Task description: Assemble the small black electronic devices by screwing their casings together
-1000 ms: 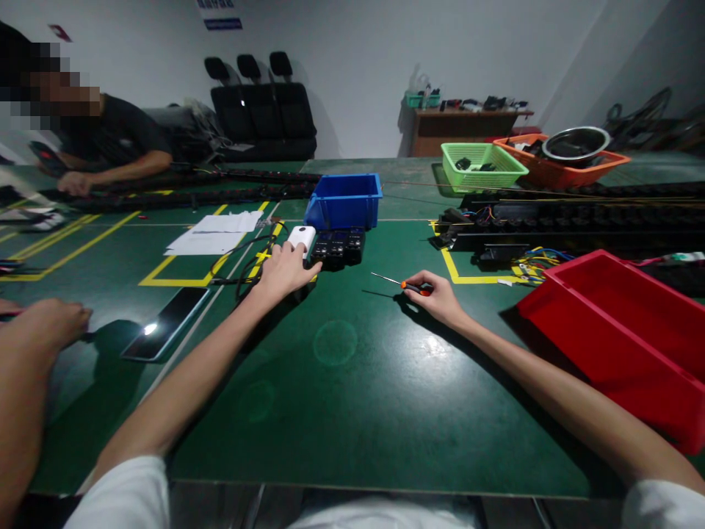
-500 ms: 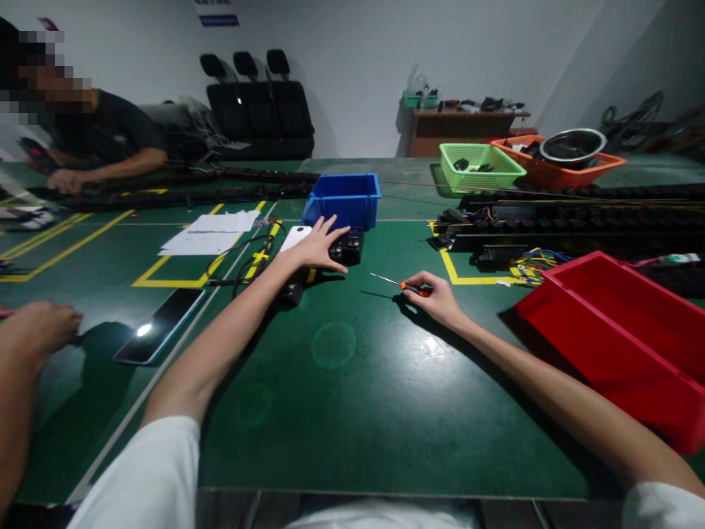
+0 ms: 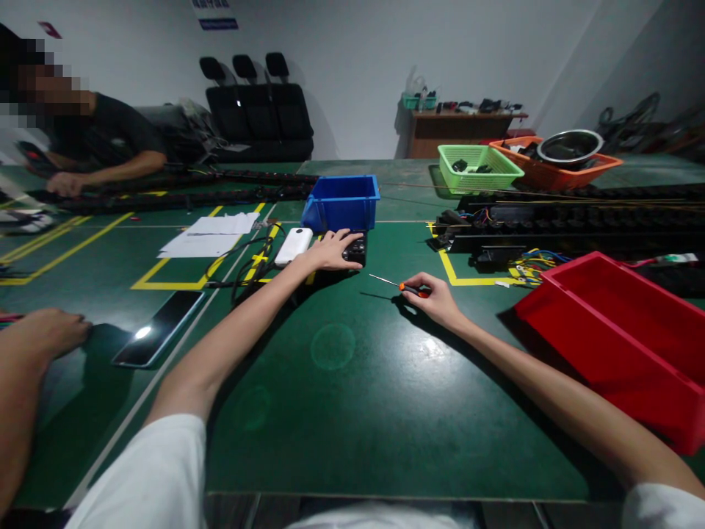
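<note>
Black modules (image 3: 358, 251) now under left hand (image 3: 332, 251)

short loose white fabric left sleeve (image 3: 170, 466) | matching short white fabric right sleeve (image 3: 661, 505) | white shirt front (image 3: 380, 518), blurred, partly visible | slim bare forearms (image 3: 236, 349)

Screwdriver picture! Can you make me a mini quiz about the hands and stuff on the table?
1. What does the right hand hold? A) phone B) screwdriver C) paper
2. True or false: the green basket stands left of the orange basket in the picture.
3. Fill in the colour: the left hand is over black devices, just in front of a ____ bin.

Key: 1. B; 2. True; 3. blue
</note>
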`<state>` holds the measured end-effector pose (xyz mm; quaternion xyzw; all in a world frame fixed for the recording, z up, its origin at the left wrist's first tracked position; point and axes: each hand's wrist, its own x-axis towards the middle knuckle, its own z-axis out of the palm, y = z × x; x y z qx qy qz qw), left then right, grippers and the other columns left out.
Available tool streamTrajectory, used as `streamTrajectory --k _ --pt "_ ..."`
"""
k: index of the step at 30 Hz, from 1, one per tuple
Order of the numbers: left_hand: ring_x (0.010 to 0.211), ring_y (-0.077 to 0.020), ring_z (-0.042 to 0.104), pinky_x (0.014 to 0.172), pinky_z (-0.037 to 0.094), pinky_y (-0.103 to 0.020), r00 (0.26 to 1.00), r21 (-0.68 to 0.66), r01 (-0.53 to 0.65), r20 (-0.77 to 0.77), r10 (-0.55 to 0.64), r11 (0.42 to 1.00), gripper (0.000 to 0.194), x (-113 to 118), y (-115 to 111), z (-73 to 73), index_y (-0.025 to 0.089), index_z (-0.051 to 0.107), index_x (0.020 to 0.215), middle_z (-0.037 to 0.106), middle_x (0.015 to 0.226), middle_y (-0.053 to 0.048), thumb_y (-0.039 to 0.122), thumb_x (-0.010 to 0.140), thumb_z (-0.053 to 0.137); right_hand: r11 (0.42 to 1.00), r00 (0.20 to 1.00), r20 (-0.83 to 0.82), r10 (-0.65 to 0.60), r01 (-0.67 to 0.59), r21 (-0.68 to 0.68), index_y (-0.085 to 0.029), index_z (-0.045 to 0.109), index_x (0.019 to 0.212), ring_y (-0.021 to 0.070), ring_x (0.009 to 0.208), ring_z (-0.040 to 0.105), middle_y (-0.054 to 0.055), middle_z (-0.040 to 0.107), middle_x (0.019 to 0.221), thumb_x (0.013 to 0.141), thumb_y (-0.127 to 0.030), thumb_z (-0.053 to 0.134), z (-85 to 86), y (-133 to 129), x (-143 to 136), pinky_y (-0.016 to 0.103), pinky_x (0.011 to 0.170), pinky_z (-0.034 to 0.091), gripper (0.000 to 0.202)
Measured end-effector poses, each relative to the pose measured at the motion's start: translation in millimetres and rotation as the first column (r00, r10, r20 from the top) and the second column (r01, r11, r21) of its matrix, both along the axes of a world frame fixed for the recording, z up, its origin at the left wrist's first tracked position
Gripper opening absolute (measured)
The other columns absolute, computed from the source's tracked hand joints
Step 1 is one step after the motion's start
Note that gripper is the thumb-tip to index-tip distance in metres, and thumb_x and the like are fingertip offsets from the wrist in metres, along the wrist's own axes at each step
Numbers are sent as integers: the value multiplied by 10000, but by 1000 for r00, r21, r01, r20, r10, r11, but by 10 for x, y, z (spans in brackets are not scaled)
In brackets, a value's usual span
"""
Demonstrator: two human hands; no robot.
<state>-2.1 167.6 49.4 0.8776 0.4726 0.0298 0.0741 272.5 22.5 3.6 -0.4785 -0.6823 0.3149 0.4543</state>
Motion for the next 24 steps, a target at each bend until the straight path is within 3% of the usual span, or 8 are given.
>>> streamTrajectory --k 4,7,10,12,14,18,21,24 --pt "1432 -434 181 1112 220 -614 1000 -20 2 5 -2 1000 975 124 -118 49 323 206 1510 141 1611 -106 777 708 524 1000 1000 8 -2 2 1 -168 681 889 200 827 648 58 701 888 770 -339 676 3 -2 8 342 763 528 208" --pt "1471 -437 51 1129 126 -648 1000 8 1 -23 -1 1000 1012 25 -217 196 303 152 1524 48 1626 -117 788 711 510 1000 1000 12 -3 3 4 -169 678 877 196 817 646 57 699 887 766 -332 682 6 -1 17 334 752 522 198" --pt "1477 -416 77 1159 174 -557 996 -3 70 -62 -70 998 1112 -324 -332 414 239 115 1533 32 1622 -146 757 667 581 1000 1000 9 0 0 7 -168 676 877 194 813 645 56 699 886 769 -328 679 8 -4 17 328 742 517 193" --pt "1470 -399 143 1155 230 -496 984 -94 108 -133 -120 990 1172 -638 -426 537 232 107 1534 53 1618 -156 715 616 652 1000 1000 5 4 -4 11 -167 674 879 193 817 646 56 699 884 777 -328 673 9 -7 9 327 746 517 191" --pt "1448 -412 211 1135 273 -470 972 -180 67 -210 -105 981 1227 -935 -536 595 222 138 1529 108 1607 -175 659 546 727 1000 1000 6 12 -12 12 -168 672 878 194 820 647 56 700 885 781 -324 669 11 -12 -4 327 751 519 183" --pt "1350 -374 415 1054 376 -404 972 -255 -5 -229 -56 967 1163 -1275 -723 490 243 133 1530 301 1554 -160 515 580 747 1000 1000 24 11 -11 19 -179 678 876 198 818 651 56 707 891 780 -314 671 13 -27 -27 333 751 520 165" --pt "1322 -354 457 1032 391 -389 984 -232 3 -172 -44 973 1105 -1302 -761 357 207 138 1531 349 1532 -171 486 632 717 1000 999 40 5 -7 30 -189 687 876 202 811 654 52 711 878 780 -320 671 19 -42 -35 336 737 519 163" --pt "1311 -355 470 1027 394 -401 991 -213 8 -128 -36 977 1076 -1239 -711 312 191 160 1528 388 1510 -176 511 657 705 1000 999 36 9 -10 26 -189 687 874 203 814 658 52 712 877 782 -323 670 25 -50 -35 337 730 520 163"
